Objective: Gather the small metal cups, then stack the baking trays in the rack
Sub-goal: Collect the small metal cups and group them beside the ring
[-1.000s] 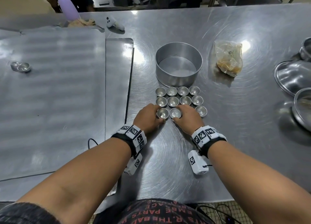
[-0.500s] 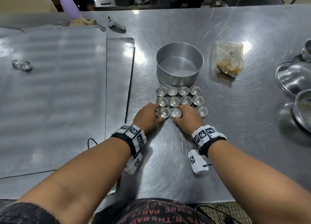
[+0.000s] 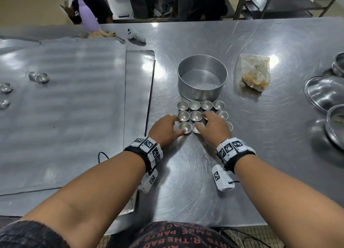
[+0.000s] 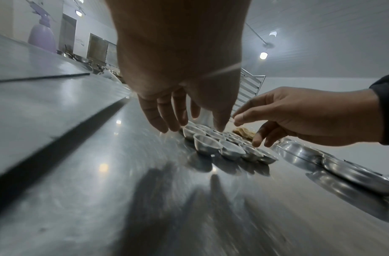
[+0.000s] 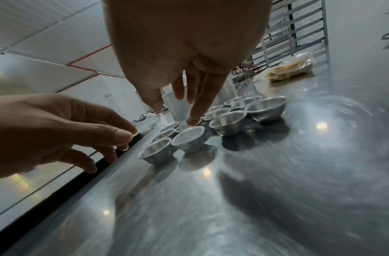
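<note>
Left hand (image 3: 164, 131) and right hand (image 3: 214, 128): grip loose, fingers spread above cups (image 3: 194, 116) on worktop (image 3: 186, 173), holding nothing.

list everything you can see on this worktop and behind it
round tin: one, silver, centre
small metal cups: about eleven showing, silver, in rows just before the round tin; some hidden under the grips
baking trays: two, grey, overlapping, at left
loose cups: four, silver, on the upper tray's left part
plastic bag: one, clear with brown contents, right of the round tin
spray bottle: one, purple, far edge
bowls: several, silver, right edge
rack: one, metal, back right
left grip: open, at the rows' left
right grip: open, over the rows
</note>
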A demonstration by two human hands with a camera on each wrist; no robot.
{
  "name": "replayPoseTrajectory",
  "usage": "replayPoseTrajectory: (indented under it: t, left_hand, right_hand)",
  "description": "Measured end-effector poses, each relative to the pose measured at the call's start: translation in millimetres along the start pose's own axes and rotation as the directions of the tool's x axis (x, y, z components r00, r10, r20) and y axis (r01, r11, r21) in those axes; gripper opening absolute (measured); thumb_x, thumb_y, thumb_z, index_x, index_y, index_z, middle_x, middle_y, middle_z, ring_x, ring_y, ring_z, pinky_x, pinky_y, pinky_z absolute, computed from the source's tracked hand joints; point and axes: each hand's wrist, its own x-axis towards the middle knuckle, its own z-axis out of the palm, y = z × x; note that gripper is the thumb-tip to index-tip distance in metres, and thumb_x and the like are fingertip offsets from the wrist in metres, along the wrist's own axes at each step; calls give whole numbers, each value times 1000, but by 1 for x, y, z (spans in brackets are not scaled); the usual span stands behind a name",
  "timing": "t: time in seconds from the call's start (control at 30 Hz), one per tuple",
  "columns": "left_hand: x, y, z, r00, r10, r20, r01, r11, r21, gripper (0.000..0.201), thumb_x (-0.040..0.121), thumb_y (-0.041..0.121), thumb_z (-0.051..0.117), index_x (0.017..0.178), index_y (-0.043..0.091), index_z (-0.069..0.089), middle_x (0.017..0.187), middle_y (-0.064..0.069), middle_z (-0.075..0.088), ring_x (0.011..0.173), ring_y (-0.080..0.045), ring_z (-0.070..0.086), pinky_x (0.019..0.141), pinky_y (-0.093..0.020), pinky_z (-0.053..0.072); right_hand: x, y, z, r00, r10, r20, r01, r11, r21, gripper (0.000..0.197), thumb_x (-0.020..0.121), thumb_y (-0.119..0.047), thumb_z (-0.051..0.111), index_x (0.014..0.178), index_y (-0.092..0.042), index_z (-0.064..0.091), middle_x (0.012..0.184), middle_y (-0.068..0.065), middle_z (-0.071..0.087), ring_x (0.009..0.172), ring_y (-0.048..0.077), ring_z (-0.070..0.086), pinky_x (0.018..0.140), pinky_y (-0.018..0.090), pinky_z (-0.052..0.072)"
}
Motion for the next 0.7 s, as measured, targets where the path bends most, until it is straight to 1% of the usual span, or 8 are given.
replayPoseTrajectory:
  t: [0.07, 0.13, 0.23, 0.3, 0.33, 0.4, 0.57, 0.7]
  left_hand:
    - [-5, -4, -12, 1000, -8, -14, 9, 1000, 3, 56, 89, 49, 70, 137, 21, 57, 119, -3, 62, 105, -19, 60, 86, -32, 47]
    - [-12, -12, -27, 999, -15, -40, 15, 1000, -4, 57, 91, 49, 68, 139, 21, 54, 123, -4, 62, 108, -20, 61, 91, -35, 50]
    - [-25, -35, -56, 994, -30, -103, 29, 1000, -12, 57, 93, 48, 67, 140, 19, 54, 128, -4, 62, 110, -19, 60, 90, -31, 46]
    - [-37, -57, -77, 989, -66, -130, 64, 998, -19, 56, 93, 49, 66, 139, 19, 54, 127, -4, 62, 110, -19, 60, 89, -31, 45]
    - [-43, -70, -87, 986, -95, -141, 92, 995, -24, 55, 93, 49, 66, 138, 20, 55, 126, -3, 62, 110, -19, 60, 89, -31, 45]
    - [-56, -100, -109, 974, -150, -168, 147, 989, -33, 53, 93, 49, 67, 137, 20, 56, 125, -4, 62, 110, -20, 61, 90, -32, 45]
    - [-90, -181, -165, 935, -277, -221, 269, 961, -66, 50, 94, 45, 67, 136, 19, 58, 127, -4, 62, 111, -20, 61, 90, -31, 44]
    - [-114, -255, -210, 885, -383, -265, 366, 924, -110, 48, 94, 44, 67, 134, 18, 59, 127, -6, 62, 110, -24, 61, 92, -33, 46]
  right_hand:
    - [1, -12, -1, 999, -8, -37, 8, 1000, 15, 42, 91, -40, 61, 127, -19, 59, 123, 3, 64, 110, 25, 59, 89, 34, 44]
    - [3, -30, 1, 999, -22, -44, 23, 999, 31, 42, 91, -44, 60, 128, -24, 56, 123, 3, 64, 111, 28, 59, 89, 36, 45]
    - [9, -66, 14, 998, -62, -22, 63, 996, 56, 41, 91, -44, 60, 127, -25, 56, 126, -1, 61, 114, 25, 58, 87, 31, 42]
    - [13, -95, 27, 995, -100, 14, 99, 993, 70, 47, 91, -45, 61, 132, -25, 54, 131, -1, 59, 119, 22, 57, 93, 33, 44]
    - [15, -111, 33, 992, -122, 40, 120, 991, 66, 50, 91, -47, 60, 135, -25, 51, 132, 0, 59, 120, 22, 56, 96, 36, 45]
    - [20, -146, 49, 982, -169, 90, 165, 985, 49, 54, 92, -51, 57, 139, -25, 48, 135, 1, 58, 118, 23, 58, 98, 39, 46]
    - [33, -238, 97, 944, -260, 201, 258, 965, 37, 57, 93, -54, 56, 141, -26, 46, 138, 1, 56, 113, 23, 61, 96, 36, 44]
    - [48, -307, 137, 904, -317, 288, 319, 947, 42, 56, 93, -52, 57, 140, -24, 49, 140, 3, 55, 114, 23, 60, 98, 36, 45]
